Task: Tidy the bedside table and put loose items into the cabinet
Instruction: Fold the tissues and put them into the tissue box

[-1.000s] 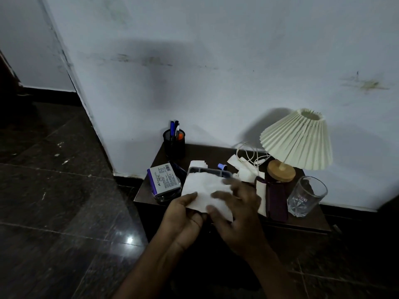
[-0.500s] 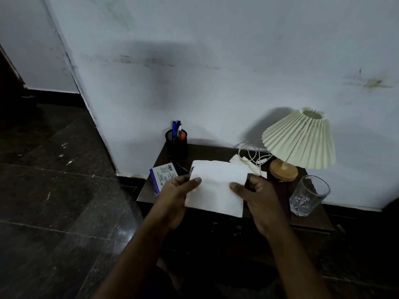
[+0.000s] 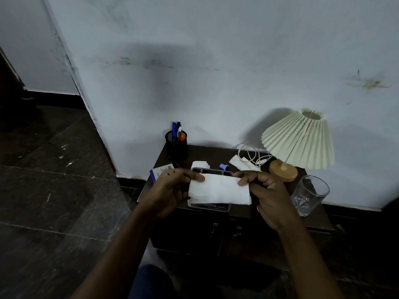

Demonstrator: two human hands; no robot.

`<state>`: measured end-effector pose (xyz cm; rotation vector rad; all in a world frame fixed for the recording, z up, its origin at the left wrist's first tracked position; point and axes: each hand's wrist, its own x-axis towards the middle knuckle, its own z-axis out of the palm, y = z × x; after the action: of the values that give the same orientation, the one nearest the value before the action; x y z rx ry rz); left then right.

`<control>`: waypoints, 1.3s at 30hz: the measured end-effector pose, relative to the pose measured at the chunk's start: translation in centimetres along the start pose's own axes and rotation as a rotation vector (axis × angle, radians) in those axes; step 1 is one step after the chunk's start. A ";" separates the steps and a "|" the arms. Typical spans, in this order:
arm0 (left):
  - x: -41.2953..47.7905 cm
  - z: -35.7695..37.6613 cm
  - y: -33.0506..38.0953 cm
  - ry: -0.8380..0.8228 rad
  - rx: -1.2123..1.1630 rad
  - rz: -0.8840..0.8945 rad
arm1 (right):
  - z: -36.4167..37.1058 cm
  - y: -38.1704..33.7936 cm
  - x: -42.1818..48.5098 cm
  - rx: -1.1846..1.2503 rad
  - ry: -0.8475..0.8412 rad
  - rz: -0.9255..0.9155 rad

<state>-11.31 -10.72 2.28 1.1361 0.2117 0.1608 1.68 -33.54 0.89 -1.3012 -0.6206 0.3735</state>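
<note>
A white paper napkin [image 3: 219, 189], folded into a flat strip, is held above the front of the dark bedside table [image 3: 216, 153]. My left hand [image 3: 170, 190] pinches its left end and my right hand [image 3: 269, 197] pinches its right end. Under the napkin lies a grey divided tray [image 3: 210, 170], mostly hidden. A white and blue box [image 3: 160, 171] sits behind my left hand. The cabinet doors [image 3: 224, 236] below the tabletop, with two small metal handles, are closed.
A black mesh pen holder [image 3: 176, 143] with pens stands at the back left. A pleated cream lamp [image 3: 298, 141] on a wooden base, a white cable [image 3: 251, 154], loose white papers [image 3: 241, 165], a blue cap [image 3: 224, 167] and a drinking glass [image 3: 308, 195] fill the right side.
The napkin was a broad sheet half a second ago; now it is folded into a narrower strip, and both hands hold its ends lower and closer to the tray.
</note>
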 end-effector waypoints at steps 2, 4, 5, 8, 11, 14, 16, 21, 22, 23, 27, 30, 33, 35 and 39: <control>0.1 0.3 -0.3 0.006 0.023 0.019 | -0.1 0.3 0.1 0.072 0.016 -0.004; 0.1 0.3 -0.7 0.038 0.128 0.075 | 0.0 0.2 0.2 0.331 -0.008 0.073; 0.2 0.1 -1.1 0.050 0.171 0.095 | 0.0 0.4 0.3 0.454 -0.023 0.138; 0.4 -0.3 -1.9 0.023 0.189 0.128 | 0.7 1.1 0.5 0.378 -0.030 0.328; 0.6 -0.7 -2.2 0.020 0.228 0.149 | 0.9 1.8 0.9 0.147 0.000 0.328; 0.7 -0.8 -2.0 0.034 0.311 0.154 | 0.7 1.7 1.6 0.079 0.048 0.261; 0.7 -0.9 -1.6 0.042 0.345 0.160 | 0.7 1.3 2.0 0.043 0.048 0.226; 0.8 -0.5 -0.7 0.158 0.265 0.187 | 0.2 0.2 2.8 -0.041 0.054 0.171; 0.9 -0.1 -0.6 0.172 0.269 0.178 | 0.2 -0.2 2.9 -0.074 0.036 0.163; 1.1 0.2 -0.4 0.150 0.309 0.163 | 0.3 -0.6 3.1 -0.114 0.006 0.161; 2.1 1.6 -0.1 -0.050 0.701 0.228 | 0.7 -1.7 3.4 -0.252 -0.166 0.188; 3.2 1.6 -0.4 0.021 0.687 0.228 | 1.2 -1.8 4.0 -0.193 -0.078 0.123; 4.3 1.3 -0.8 0.185 0.467 0.170 | 2.0 -1.5 4.7 0.091 0.064 0.109; 5.1 1.8 -0.9 0.223 0.353 0.168 | 2.6 -1.3 5.4 0.155 0.004 0.153; 6.8 2.8 -0.3 0.245 0.303 0.276 | 2.7 -1.0 8.0 -0.144 0.001 0.090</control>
<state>-4.03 -11.75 2.63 1.4452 0.3037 0.5284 6.20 -27.07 3.98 -1.4710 -0.5980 0.4081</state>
